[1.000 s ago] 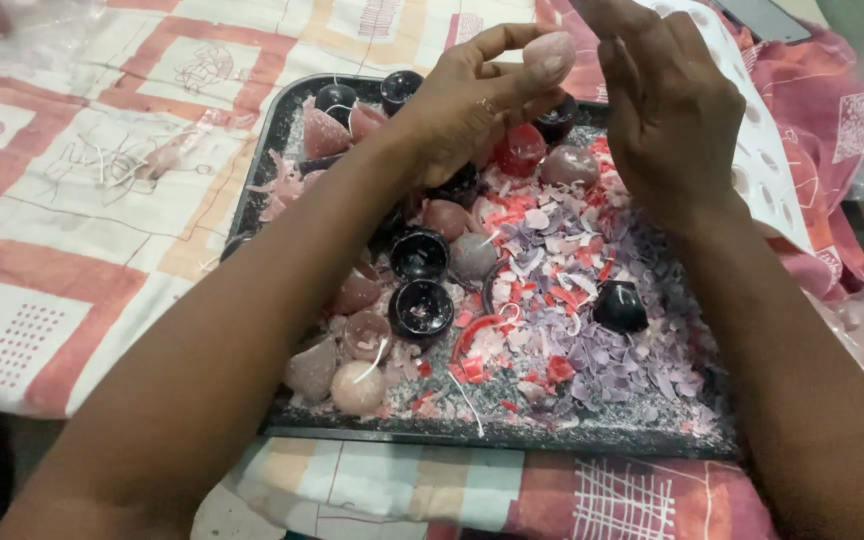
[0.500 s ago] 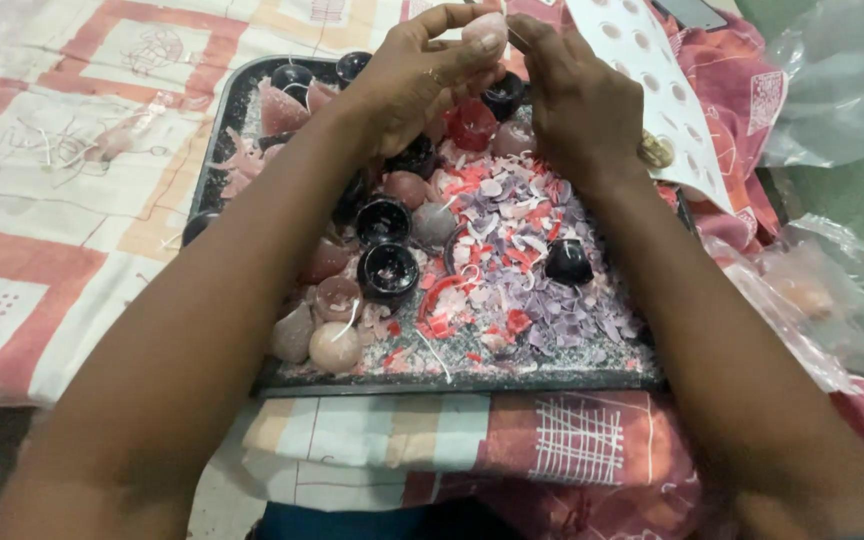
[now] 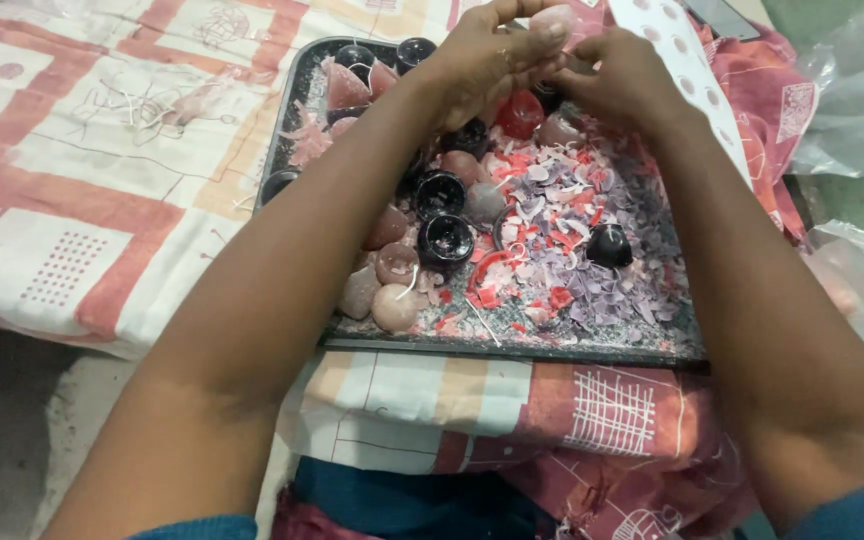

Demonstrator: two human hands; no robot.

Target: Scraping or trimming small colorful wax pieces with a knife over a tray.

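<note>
- Left hand (image 3: 487, 55): raised over the far end of the dark tray (image 3: 512, 347), fingers curled and pinching a pale pink egg-shaped candle (image 3: 555, 20) at the top edge of view
- Right hand (image 3: 624, 80): just beside the left hand, fingertips bent inward and touching the same candle from below; exact grip is partly hidden, so I cannot tell how firmly it holds
- Both hands meet together, knuckles up, forearms running down toward the camera on either side of the tray
- Below the hands: a red wax piece (image 3: 520, 112) lies directly under the left wrist
- Between the forearms: 2 black round cups (image 3: 445, 240) sit near the left forearm; a black dome-shaped piece (image 3: 609, 245) sits near the right forearm
- Tray floor between the arms is covered with red, white and lilac wax shavings (image 3: 562, 270)
- Nearer the camera, beside the left forearm: several pale pink rounded candles (image 3: 393, 307)
- Beyond the right hand: a white sheet with oval holes (image 3: 687, 65)
- Under the tray: a patterned pink and white cloth (image 3: 82, 200)
</note>
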